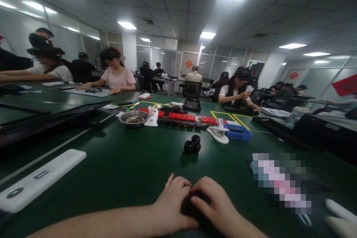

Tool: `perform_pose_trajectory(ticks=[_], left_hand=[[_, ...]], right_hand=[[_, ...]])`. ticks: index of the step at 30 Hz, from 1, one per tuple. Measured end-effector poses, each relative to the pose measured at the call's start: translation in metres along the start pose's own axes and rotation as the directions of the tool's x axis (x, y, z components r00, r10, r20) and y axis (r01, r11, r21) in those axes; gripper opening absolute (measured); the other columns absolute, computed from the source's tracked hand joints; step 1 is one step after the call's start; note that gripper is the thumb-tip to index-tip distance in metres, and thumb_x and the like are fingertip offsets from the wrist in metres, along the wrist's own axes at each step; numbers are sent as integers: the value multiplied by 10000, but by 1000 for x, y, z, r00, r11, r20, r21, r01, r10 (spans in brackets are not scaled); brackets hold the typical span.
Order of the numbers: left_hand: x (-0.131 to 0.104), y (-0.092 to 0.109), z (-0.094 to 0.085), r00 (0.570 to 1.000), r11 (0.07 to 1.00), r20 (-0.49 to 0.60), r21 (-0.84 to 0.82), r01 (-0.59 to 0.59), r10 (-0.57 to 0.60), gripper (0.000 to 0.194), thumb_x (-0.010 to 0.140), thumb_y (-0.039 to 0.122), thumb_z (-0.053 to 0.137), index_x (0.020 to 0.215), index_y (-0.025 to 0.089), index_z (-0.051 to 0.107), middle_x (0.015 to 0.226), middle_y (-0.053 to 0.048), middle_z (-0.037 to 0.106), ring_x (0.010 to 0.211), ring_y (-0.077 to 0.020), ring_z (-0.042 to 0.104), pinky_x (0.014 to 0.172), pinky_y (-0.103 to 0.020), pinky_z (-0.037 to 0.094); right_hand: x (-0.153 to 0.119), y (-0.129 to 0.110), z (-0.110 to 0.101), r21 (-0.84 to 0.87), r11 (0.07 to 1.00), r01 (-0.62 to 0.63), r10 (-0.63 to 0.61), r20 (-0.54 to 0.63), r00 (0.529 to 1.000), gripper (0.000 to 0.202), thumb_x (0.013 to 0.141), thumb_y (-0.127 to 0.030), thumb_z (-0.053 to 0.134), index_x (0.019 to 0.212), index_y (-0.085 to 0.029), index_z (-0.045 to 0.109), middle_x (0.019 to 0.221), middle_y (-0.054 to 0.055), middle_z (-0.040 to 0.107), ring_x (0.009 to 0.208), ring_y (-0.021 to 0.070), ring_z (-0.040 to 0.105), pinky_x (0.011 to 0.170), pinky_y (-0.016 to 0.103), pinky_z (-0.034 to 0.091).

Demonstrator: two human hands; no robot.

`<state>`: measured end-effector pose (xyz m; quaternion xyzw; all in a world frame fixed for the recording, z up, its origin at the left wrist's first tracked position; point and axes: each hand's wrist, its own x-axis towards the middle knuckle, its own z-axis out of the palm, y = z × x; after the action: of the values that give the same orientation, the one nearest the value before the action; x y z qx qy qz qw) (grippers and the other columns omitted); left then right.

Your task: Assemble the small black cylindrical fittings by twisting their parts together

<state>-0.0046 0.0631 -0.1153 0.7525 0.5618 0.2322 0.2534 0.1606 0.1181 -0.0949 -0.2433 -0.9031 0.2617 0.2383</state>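
Note:
My left hand (176, 200) and my right hand (216, 201) are close together on the green table (125, 163), low in the head view. Both have curved fingers cupped around something dark (190, 206) between them. Most of it is hidden, so its kind cannot be made out. Just ahead of my fingertips stands a small cluster of three black, ridged, round pieces (192, 145), apart from both hands.
Farther off are a metal bowl (123, 119) with small parts, white clamps (152, 118) beside red strips (182, 116), and a blue tray (240, 136). A long white device (44, 178) lies left; a blurred-out item (281, 184) lies right. People sit across the table.

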Motion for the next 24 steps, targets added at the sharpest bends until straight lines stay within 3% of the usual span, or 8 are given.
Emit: perform_pose_trajectory(ticks=[3, 6, 8, 10, 13, 19, 24], left_hand=[[0, 2, -1, 1000, 1000, 3, 3, 2, -2, 615, 533, 457, 719, 1080, 246, 532, 1111, -51, 496, 1090, -253, 407, 1031, -522, 86], [-1, 2, -1, 1000, 1000, 1, 8, 3, -3, 582, 534, 449, 722, 1049, 239, 549, 1126, -51, 491, 1102, -256, 401, 1033, -525, 73], [-1, 2, -1, 1000, 1000, 3, 8, 11, -11, 534, 528, 446, 728, 989, 231, 570, 1130, -50, 493, 1104, -255, 403, 1034, -526, 68], [-1, 2, -1, 1000, 1000, 5, 5, 17, -17, 518, 521, 450, 731, 964, 232, 573, 1133, -49, 494, 1107, -255, 404, 1033, -529, 63], [-1, 2, -1, 1000, 1000, 6, 3, 18, -18, 517, 526, 467, 720, 963, 234, 573, 1145, -49, 487, 1119, -260, 396, 1034, -527, 56], [-1, 3, -1, 1000, 1000, 2, 14, 11, -11, 514, 537, 455, 720, 972, 228, 569, 1140, -53, 493, 1114, -248, 402, 1035, -519, 67], [-1, 2, 0, 1000, 999, -5, 29, 13, -13, 529, 524, 433, 734, 980, 226, 566, 1143, -54, 493, 1114, -249, 401, 1035, -516, 75]], right_hand=[[-2, -2, -2, 60, 998, 33, -33, 8, 999, 182, 855, -276, 436, 889, -192, 594, 832, 45, 604, 785, 163, 542, 718, 277, 421], [-4, 0, -3, 89, 993, 73, -64, -102, 993, 244, 878, -325, 383, 921, -196, 586, 848, 53, 599, 800, 167, 533, 725, 283, 417], [-5, 5, -4, 46, 996, 76, -63, -246, 967, 348, 875, -404, 356, 742, -180, 588, 698, 41, 566, 683, 161, 516, 626, 268, 409], [-5, 11, -7, -9, 998, 65, -64, -362, 930, 479, 852, -490, 349, 513, -179, 483, 511, -1, 446, 517, 133, 442, 493, 243, 348], [-4, 17, -9, -46, 999, 27, -44, -408, 912, 538, 844, -520, 330, 423, -186, 341, 433, -34, 322, 418, 103, 347, 422, 229, 271], [-5, 16, -4, -61, 997, -56, 25, -412, 911, 423, 888, -398, 269, 564, -192, 447, 531, 11, 475, 502, 135, 468, 484, 233, 366], [-7, 16, 0, 52, 995, -85, 99, -385, 918, 253, 879, -344, 310, 910, -183, 503, 559, -8, 514, 465, 129, 486, 454, 216, 382]])
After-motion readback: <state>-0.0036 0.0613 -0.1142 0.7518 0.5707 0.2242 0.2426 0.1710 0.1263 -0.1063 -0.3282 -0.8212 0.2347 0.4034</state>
